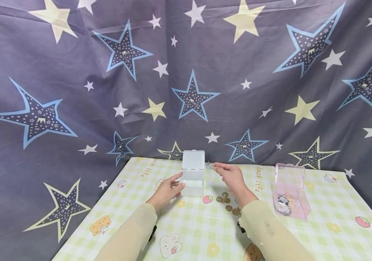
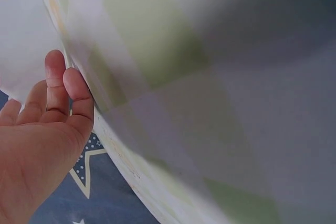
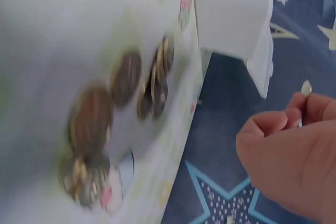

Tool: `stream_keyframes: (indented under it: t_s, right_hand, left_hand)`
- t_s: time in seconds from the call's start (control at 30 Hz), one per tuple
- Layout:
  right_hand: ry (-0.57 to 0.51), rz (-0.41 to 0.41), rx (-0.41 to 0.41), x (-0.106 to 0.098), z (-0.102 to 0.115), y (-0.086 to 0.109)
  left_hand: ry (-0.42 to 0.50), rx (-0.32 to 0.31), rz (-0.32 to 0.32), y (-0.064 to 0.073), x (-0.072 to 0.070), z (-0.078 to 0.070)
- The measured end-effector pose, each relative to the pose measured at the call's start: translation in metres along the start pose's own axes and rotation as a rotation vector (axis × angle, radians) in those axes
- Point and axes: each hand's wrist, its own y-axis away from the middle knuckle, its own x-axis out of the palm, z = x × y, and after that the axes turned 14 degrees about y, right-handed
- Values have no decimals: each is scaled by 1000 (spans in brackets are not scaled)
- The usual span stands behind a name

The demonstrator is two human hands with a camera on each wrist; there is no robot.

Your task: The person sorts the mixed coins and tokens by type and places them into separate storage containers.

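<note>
A small white box (image 1: 192,191) stands on the table with its lid (image 1: 193,159) raised at the back. My left hand (image 1: 167,189) rests against the box's left side, its fingers fairly straight in the left wrist view. Up and to the right of the box, my right hand (image 1: 233,177) pinches a coin (image 3: 306,87) between thumb and fingertips. Only the coin's edge shows. Several bronze-coloured coins (image 1: 228,208) lie loose below the right hand, and some overlap in the right wrist view.
To the right, a clear pink box (image 1: 307,210) stands with its lid up and small black-and-white items (image 1: 283,204) inside. A checked cloth (image 1: 133,221) with printed pictures covers the table. A star-patterned curtain (image 1: 160,32) hangs behind the far edge.
</note>
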Motion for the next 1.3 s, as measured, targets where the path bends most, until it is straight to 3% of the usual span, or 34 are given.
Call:
stream_keyframes:
  t_s: [0.3, 0.5, 1.3]
  right_hand:
    - [-57, -25, -31, 36, -2, 12]
    - [9, 6, -46, 52, -2, 15]
    - [71, 31, -54, 56, -6, 14]
  left_hand:
    - [11, -8, -4, 0, 0, 0]
    - [21, -10, -10, -1, 0, 0]
    - [22, -21, -1, 1, 0, -1]
